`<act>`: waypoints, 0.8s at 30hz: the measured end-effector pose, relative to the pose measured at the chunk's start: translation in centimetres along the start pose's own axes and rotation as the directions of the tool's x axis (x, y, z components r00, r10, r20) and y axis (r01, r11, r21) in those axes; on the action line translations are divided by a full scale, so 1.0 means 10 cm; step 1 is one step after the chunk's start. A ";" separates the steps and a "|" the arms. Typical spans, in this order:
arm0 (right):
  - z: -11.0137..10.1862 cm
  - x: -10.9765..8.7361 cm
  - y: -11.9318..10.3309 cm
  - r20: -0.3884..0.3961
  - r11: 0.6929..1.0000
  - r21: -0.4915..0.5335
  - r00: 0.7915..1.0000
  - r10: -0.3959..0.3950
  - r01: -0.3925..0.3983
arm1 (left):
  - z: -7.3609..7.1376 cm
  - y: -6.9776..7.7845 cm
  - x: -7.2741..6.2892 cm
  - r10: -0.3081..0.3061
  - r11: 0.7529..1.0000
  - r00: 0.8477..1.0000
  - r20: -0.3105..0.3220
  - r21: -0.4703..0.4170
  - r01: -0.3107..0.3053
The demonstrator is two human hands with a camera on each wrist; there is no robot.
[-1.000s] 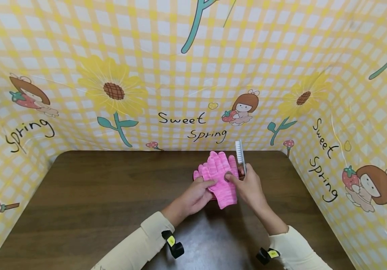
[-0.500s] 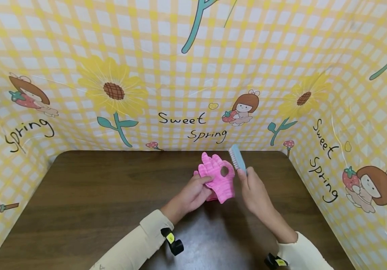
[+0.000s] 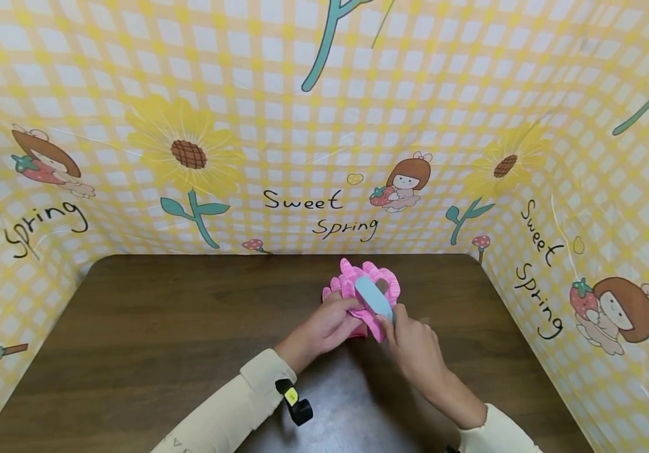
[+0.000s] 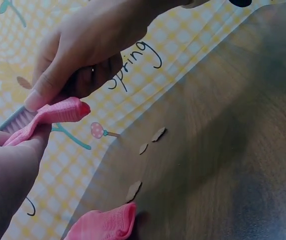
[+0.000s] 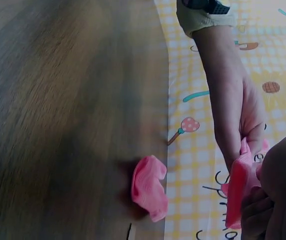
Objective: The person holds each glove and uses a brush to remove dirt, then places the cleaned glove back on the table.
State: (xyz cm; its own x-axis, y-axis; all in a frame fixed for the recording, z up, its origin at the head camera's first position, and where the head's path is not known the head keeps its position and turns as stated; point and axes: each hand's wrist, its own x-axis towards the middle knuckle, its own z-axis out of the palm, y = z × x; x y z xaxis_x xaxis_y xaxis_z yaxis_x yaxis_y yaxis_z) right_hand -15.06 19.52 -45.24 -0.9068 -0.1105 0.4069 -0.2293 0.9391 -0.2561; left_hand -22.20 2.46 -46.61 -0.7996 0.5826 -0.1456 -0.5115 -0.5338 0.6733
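A pink knitted glove (image 3: 393, 283) with a round brown patch (image 3: 382, 286) is raised above the table, its fingers pointing away. My left hand (image 3: 327, 324) pinches it from the left, thumb on top. In my right hand (image 3: 417, 346) is a light blue brush (image 3: 371, 296), its back facing up. The brush lies across the glove beside the brown patch; in the left wrist view its white bristles (image 4: 20, 121) meet the knit. A second pink glove (image 5: 149, 187) rests on the table underneath, mostly covered in the head view.
Three small brown flakes (image 4: 159, 134) lie on the dark wooden table (image 3: 188, 327), seen in the left wrist view. A yellow checked cloth (image 3: 279, 138) with printed flowers stands as a wall around the back and sides.
My right hand has let go of the glove's edge and swung the brush left, from beside the glove down onto it. The left hand keeps its grip with little movement.
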 end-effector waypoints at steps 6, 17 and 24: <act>0.01 -0.01 0.07 -0.085 0.999 -0.039 0.996 0.002 -0.005 | 0.04 -0.03 0.05 0.037 0.999 0.998 0.047 -0.007 -0.037; -0.01 -0.03 0.22 -0.151 0.996 -0.055 0.987 0.057 -0.066 | 0.10 -0.12 0.10 0.052 0.998 0.995 0.081 -0.051 -0.048; -0.04 -0.04 0.30 -0.139 0.993 -0.056 0.986 0.092 -0.100 | 0.12 -0.16 0.11 0.040 0.996 0.996 0.077 -0.087 -0.033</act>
State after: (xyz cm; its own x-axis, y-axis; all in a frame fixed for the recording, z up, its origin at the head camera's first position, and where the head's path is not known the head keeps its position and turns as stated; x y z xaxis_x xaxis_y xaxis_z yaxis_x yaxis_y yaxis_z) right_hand -15.22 22.48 -45.81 -0.8662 0.0224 0.4993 -0.1171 0.9621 -0.2464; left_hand -21.86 4.75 -46.97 -0.7927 0.6064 -0.0624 -0.5104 -0.6043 0.6118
